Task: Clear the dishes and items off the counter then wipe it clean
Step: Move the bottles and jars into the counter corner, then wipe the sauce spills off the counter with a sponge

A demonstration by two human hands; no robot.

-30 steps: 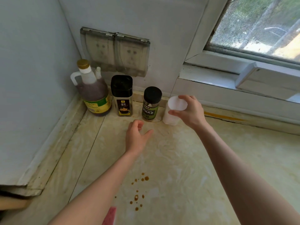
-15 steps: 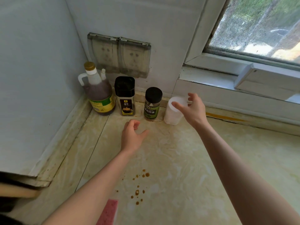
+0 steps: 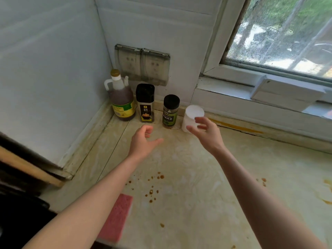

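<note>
My right hand [image 3: 206,134] is open just in front of the white cup [image 3: 192,115], grasping nothing; my left hand [image 3: 143,143] hangs loose and empty. The cup stands next to the spice jar [image 3: 170,112] by the wall [image 3: 152,24], I think to free the stained counter [image 3: 197,212] for wiping.

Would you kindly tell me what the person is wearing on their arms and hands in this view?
Nothing shows on either. The left hand and right hand are bare, with no gloves, and no ring is visible. The left forearm and right forearm are uncovered to the frame's edge: no sleeve, watch or bracelet is in view.
</note>
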